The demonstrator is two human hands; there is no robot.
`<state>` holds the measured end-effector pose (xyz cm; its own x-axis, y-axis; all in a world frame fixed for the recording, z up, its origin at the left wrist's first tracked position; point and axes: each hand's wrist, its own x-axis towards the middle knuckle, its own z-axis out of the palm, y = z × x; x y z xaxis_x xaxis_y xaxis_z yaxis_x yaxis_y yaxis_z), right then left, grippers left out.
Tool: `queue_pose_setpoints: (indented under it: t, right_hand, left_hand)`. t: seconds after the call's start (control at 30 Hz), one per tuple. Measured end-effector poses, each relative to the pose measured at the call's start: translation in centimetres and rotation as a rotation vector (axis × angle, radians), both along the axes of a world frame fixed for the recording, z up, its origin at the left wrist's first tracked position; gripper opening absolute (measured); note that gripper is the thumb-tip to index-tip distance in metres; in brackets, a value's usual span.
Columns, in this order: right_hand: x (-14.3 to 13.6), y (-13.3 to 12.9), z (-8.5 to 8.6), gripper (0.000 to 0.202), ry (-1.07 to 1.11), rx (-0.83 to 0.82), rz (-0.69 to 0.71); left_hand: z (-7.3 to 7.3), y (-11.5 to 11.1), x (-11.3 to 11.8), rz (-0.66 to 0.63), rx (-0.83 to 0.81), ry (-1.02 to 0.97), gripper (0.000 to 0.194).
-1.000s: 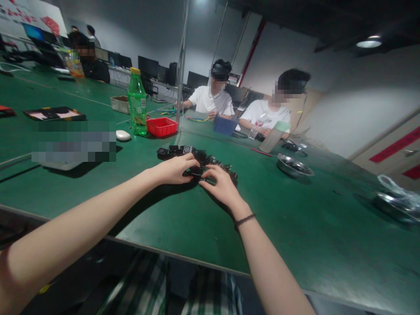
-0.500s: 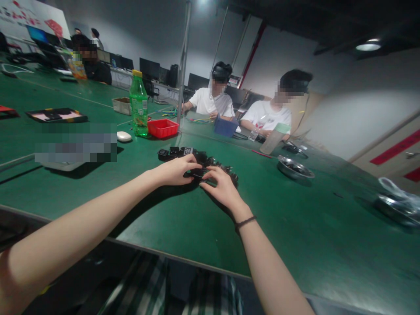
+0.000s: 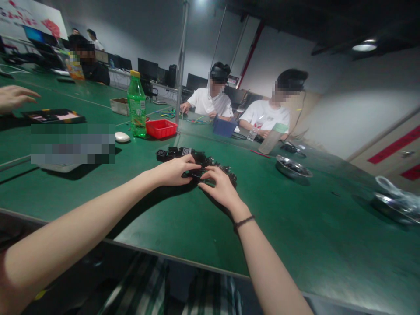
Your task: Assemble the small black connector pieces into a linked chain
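Note:
Black parts (image 3: 164,154) lie in a row on the green table (image 3: 183,227), with more small black pieces spreading to the right behind my hands. My left hand (image 3: 177,170) has its thumb and fingers around a small dark piece at the near side of this group. Facing it from the right, my right hand (image 3: 218,186) has curled fingers at the same dark piece, its fingertips touching or almost touching it. The piece is small and partly covered by the fingers, so its shape is not clear.
Behind the parts stand a red tray (image 3: 161,128) and a green bottle (image 3: 136,105). A metal bowl (image 3: 293,168) is at the right, a white mouse (image 3: 122,137) at the left. Another person's hand (image 3: 15,98) reaches in at the far left. Two people sit across the table.
Another person's hand has come in at the left edge. The view has shifted slightly. My two hands keep nearly the same pose at the dark piece.

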<state>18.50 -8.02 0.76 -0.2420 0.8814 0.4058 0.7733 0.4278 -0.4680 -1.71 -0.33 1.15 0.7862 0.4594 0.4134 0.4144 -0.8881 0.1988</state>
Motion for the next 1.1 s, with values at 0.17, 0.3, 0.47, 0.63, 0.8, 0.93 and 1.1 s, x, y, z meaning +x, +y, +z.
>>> queue_pose_setpoints:
  t: [0.17,0.3,0.47,0.63,0.8,0.93,1.1]
  right_hand:
    - [-0.06,-0.06,0.09,0.011,0.0,0.002,0.0]
    - [-0.03,-0.02,0.09,0.013,0.019,0.003,0.013]
    - [-0.04,-0.03,0.14,0.019,0.034,-0.002,0.024]
    - [0.0,0.03,0.03,0.029,0.07,-0.01,0.031]
    - [-0.05,-0.01,0.09,0.033,0.08,-0.012,0.017]
    - [-0.1,-0.12,0.2,0.035,0.078,-0.013,0.01]
    - [-0.11,-0.16,0.2,0.035,0.079,-0.016,0.007]
  left_hand:
    - [0.14,-0.1,-0.01,-0.004,-0.008,0.006,0.046]
    - [0.21,-0.22,-0.04,0.01,0.003,0.033,0.051]
    - [0.46,-0.42,-0.04,0.018,0.019,0.016,0.05]
    - [0.71,-0.52,-0.01,0.004,-0.002,0.016,0.033]
    - [0.64,-0.46,-0.03,-0.02,0.002,-0.012,0.033]
    - [0.39,-0.29,-0.05,-0.034,0.007,-0.031,0.034]
    - [0.18,-0.14,-0.09,-0.038,0.011,-0.021,0.036]
